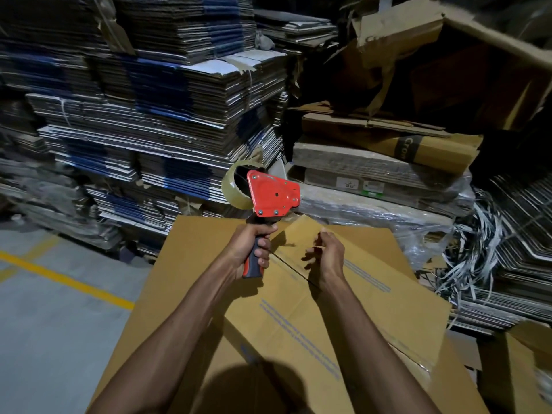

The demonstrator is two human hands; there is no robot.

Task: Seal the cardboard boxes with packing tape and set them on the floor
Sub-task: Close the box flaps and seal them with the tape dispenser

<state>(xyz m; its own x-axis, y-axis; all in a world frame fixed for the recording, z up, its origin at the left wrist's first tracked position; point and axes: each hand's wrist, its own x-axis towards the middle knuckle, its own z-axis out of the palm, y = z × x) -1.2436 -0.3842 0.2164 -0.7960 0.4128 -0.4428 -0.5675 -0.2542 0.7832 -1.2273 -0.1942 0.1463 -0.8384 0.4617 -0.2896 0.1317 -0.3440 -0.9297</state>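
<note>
A large brown cardboard box fills the lower middle of the view, its top flaps closed with a dark seam running between them. My left hand grips the black-and-red handle of a red tape dispenser, held upright above the box's far edge, with a roll of clear tape on its left side. My right hand hovers just right of the dispenser above the seam, fingers curled and pinched together; whether a tape end is between them is not visible.
Tall stacks of flattened cartons rise behind and to the left. Wrapped cardboard bundles and loose strapping lie to the right. Grey floor with a yellow line is at the left. Another brown box stands at lower right.
</note>
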